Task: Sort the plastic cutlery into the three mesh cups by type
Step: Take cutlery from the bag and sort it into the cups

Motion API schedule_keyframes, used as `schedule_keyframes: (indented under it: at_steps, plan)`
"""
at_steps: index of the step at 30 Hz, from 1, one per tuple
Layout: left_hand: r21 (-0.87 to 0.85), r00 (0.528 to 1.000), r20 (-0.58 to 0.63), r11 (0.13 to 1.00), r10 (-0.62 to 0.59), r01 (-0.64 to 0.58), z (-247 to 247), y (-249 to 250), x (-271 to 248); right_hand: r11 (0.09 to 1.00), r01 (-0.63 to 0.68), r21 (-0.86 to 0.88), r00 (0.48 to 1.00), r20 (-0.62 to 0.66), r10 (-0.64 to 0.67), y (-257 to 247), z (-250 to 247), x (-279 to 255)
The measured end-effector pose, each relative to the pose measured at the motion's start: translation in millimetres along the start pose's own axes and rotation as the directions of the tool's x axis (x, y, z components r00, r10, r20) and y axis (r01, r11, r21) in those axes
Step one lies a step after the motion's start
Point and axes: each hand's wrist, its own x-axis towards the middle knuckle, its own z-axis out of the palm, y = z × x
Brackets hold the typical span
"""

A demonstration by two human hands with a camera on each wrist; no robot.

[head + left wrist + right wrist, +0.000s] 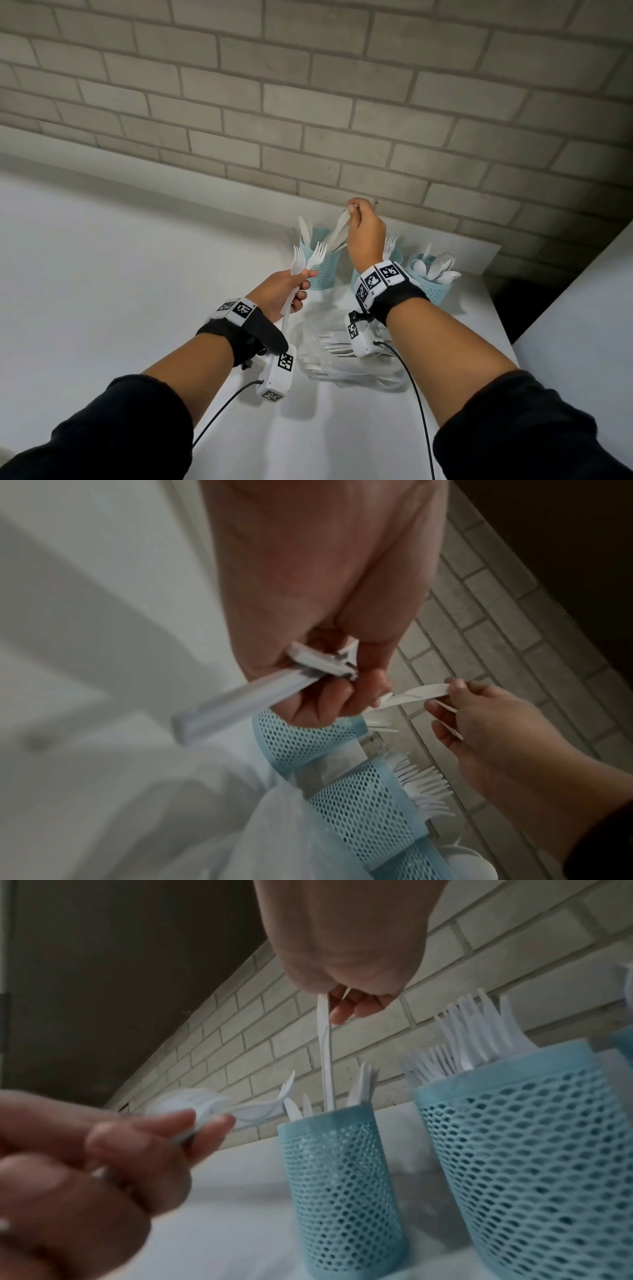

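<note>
Three blue mesh cups stand by the brick wall. The left cup (322, 270) holds knives. The middle cup (394, 255) holds forks and sits mostly behind my right wrist. The right cup (433, 284) holds spoons. My right hand (352, 207) pinches the top of a white knife (340, 226) above the left cup. In the right wrist view the knife (325, 1056) hangs upright with its lower end inside the knife cup (339, 1177). My left hand (305, 279) grips two white forks (308, 257) by their handles, tines up, just left of the knife cup.
A clear plastic bag (329, 366) with more white cutlery lies on the white table (137, 274) under my right wrist. The fork cup (534, 1150) stands close beside the knife cup. The table ends at the right past the spoon cup, by a white panel (582, 308).
</note>
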Motion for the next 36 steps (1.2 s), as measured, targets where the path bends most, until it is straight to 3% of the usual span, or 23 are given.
schedule_keyframes:
  at_steps: [4, 8, 11, 13, 15, 17, 20, 22, 28, 31, 36]
  plan:
    - [0.012, 0.999, 0.046, 1.000, 0.010, -0.010, -0.7, 2.5, -2.6, 0.951, 0.114, -0.287, 0.955, 0.294, -0.026, 18.0, 9.5, -7.3]
    - [-0.116, 0.995, 0.100, 0.993, 0.023, -0.011, 2.1, 6.8, -3.9, 0.922, 0.167, -0.349, 0.947, 0.316, -0.052, 9.4, 0.7, -6.3]
    - [-0.230, 0.992, 0.127, 0.972, -0.010, 0.040, 6.3, 9.2, -2.9, 0.977, 0.107, -0.185, 0.969, 0.238, -0.061, -6.0, -13.1, -2.1]
    - [-0.266, 0.987, 0.157, 0.961, -0.036, 0.077, 11.4, 10.8, -1.7, 0.996, 0.074, -0.055, 0.963, 0.262, -0.057, -13.3, -20.0, -3.6]
    - [-0.263, 0.984, 0.174, 0.961, -0.043, 0.088, 18.0, 12.4, -1.1, 0.996, 0.075, -0.041, 0.944, 0.325, -0.058, -17.2, -26.6, -6.8]
    - [-0.238, 0.982, 0.182, 0.967, -0.042, 0.085, 25.7, 14.0, -1.8, 0.996, 0.054, -0.064, 0.912, 0.409, -0.023, -22.1, -33.9, -10.2]
    - [-0.152, 0.984, 0.171, 0.986, -0.044, 0.070, 38.1, 13.9, -2.7, 0.991, -0.087, -0.106, 0.799, 0.587, 0.133, -20.7, -38.1, -14.8]
    - [-0.062, 0.989, 0.147, 0.997, -0.034, 0.044, 45.6, 12.3, -3.5, 0.985, -0.139, -0.106, 0.762, 0.623, 0.175, -17.9, -39.2, -18.1]
    - [0.040, 0.979, 0.206, 0.999, 0.011, -0.020, 60.2, 10.8, -11.1, 0.980, -0.152, -0.130, 0.845, 0.498, 0.197, -10.1, -52.6, -20.9]
    - [0.117, 0.990, 0.129, 0.991, 0.057, -0.072, 66.4, 9.8, -11.2, 0.961, -0.185, -0.208, 0.862, 0.435, 0.260, -6.8, -54.7, -21.4]
    - [0.288, 0.994, 0.046, 0.951, 0.100, -0.109, 72.5, 5.2, -7.1, 0.963, -0.192, -0.188, 0.873, 0.417, 0.255, -13.6, -55.7, -26.1]
